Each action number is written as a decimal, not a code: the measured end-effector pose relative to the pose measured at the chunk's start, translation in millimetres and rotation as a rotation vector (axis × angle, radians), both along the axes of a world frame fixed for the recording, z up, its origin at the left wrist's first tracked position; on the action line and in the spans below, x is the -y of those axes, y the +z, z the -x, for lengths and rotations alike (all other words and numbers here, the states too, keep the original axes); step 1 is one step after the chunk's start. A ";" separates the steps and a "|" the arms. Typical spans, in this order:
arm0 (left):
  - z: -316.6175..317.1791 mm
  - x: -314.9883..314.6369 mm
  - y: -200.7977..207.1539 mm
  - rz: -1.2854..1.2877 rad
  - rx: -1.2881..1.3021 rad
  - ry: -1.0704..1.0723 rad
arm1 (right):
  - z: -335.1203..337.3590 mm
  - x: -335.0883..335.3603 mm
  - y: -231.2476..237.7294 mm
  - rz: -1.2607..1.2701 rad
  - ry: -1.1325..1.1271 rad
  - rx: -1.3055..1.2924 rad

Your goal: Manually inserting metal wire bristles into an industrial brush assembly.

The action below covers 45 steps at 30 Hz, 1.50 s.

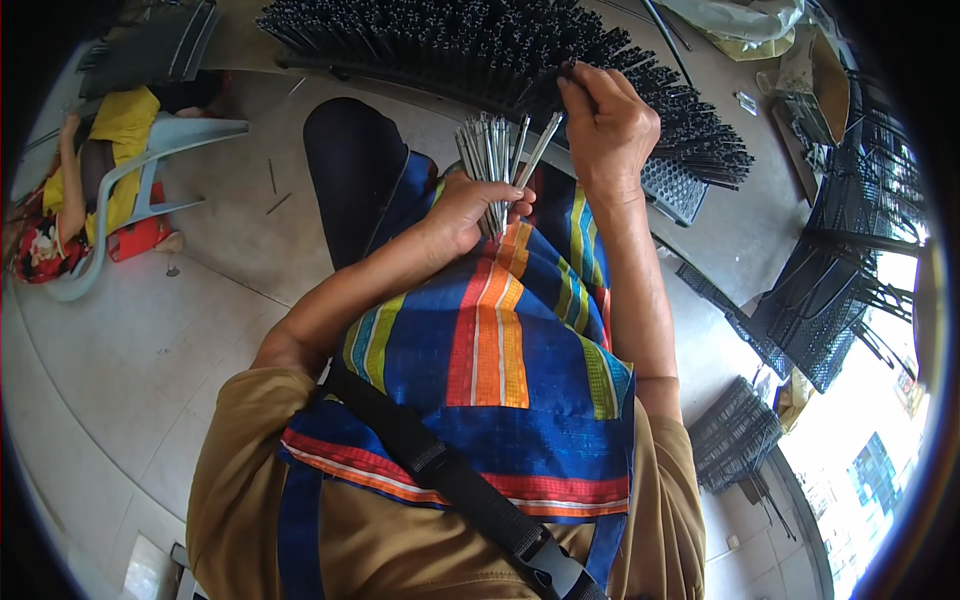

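Observation:
My left hand is closed around a bundle of thin silvery metal rods over my lap. Most of them stand upright in the grip, and a couple lean out to the right. Farther up, my right hand is pinched together at the near edge of a dense mass of thin black rods. What its fingertips hold, if anything, I cannot make out. The black rods stand packed in a long rack, whose perforated black end shows at the right. A striped blue apron covers my lap.
At the left a person in yellow is beside a pale plastic chair. Loose dark rods lie on the floor. A cardboard box and black mesh racks stand at the right, with a bundle of dark rods below them.

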<state>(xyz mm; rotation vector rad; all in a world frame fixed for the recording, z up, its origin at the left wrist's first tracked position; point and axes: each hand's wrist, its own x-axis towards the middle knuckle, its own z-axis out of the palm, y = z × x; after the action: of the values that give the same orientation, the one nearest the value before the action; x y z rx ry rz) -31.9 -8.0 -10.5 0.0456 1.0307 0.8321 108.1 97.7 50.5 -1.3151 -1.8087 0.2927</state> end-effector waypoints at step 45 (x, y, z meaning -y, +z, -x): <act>1.9 4.8 -3.1 -0.051 0.027 0.035 | -6.2 -3.0 14.0 -0.035 0.061 -0.140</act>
<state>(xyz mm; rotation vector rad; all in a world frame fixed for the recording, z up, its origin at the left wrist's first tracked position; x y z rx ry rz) -33.8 -12.8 -13.6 0.0593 0.9871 0.8889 114.3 100.7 64.5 -1.1868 -1.7302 0.3754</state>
